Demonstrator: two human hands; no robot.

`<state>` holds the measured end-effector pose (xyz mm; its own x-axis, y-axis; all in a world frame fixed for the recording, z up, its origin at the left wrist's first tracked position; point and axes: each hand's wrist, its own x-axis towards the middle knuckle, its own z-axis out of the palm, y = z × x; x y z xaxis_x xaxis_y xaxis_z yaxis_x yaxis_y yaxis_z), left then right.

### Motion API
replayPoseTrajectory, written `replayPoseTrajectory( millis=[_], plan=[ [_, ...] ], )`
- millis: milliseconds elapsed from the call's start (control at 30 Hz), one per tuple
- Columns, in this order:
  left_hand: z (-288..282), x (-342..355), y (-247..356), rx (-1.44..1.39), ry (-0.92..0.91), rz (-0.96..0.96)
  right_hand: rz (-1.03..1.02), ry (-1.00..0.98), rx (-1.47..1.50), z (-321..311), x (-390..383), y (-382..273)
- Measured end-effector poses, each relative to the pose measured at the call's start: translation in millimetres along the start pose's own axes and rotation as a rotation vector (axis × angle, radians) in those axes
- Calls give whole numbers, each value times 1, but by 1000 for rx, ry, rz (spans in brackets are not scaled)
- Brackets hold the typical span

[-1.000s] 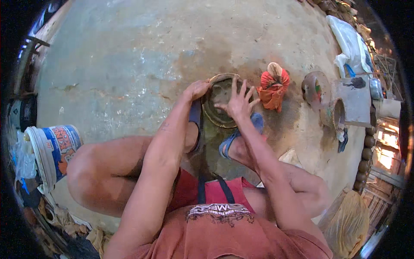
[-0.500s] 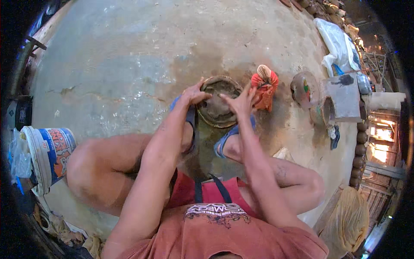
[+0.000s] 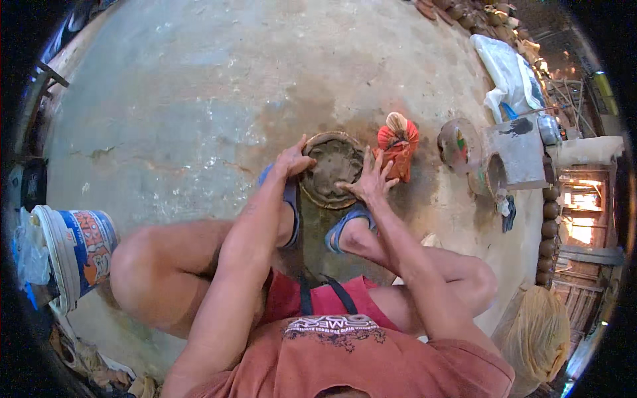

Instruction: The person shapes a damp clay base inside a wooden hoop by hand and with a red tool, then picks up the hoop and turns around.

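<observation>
Between my feet on the floor rests a shallow round bowl [image 3: 330, 136] with a brownish rim. Wet grey clay [image 3: 323, 166] fills its inside, with an uneven, ridged surface. My left hand [image 3: 292, 161] grips the bowl's left rim, fingers along the outside and thumb over the edge. At the right side, my right hand [image 3: 371, 182] has its fingers spread, with the thumb reaching over the rim onto the clay. Just beyond those fingers stands a bundle wrapped in red cloth [image 3: 398, 151] with a pale rounded top.
On the right are two round vessels, one upright [image 3: 454, 151] and one tilted [image 3: 495, 176], beside a grey slab [image 3: 521, 156]. A white and blue bucket [image 3: 83, 249] stands left of my knee. White plastic sheeting [image 3: 507, 76] lies far right; yellowish sacking [image 3: 539, 331] is near right.
My right hand has shifted down along the bowl's right side, its fingers now spread wider. The left thumb has drawn back from the clay toward the rim. The view has shifted slightly.
</observation>
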<state>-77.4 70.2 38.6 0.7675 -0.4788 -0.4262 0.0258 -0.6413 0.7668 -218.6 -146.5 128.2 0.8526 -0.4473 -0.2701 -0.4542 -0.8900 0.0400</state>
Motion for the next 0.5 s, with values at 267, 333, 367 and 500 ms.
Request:
replayPoseTrajectory(
  millis=[267,333,367,500],
  plan=[
    [5,-16,15,85,-1,-114,291,-74,342,-8,-20,-37],
    [2,-19,14,22,22,-95,280,-128,254,0,-27,-49],
    [3,-19,18,26,10,-96,270,-123,272,10,-24,-40],
    [-9,-20,-12,28,48,-79,119,-64,339,9,-16,-26]
  ],
)
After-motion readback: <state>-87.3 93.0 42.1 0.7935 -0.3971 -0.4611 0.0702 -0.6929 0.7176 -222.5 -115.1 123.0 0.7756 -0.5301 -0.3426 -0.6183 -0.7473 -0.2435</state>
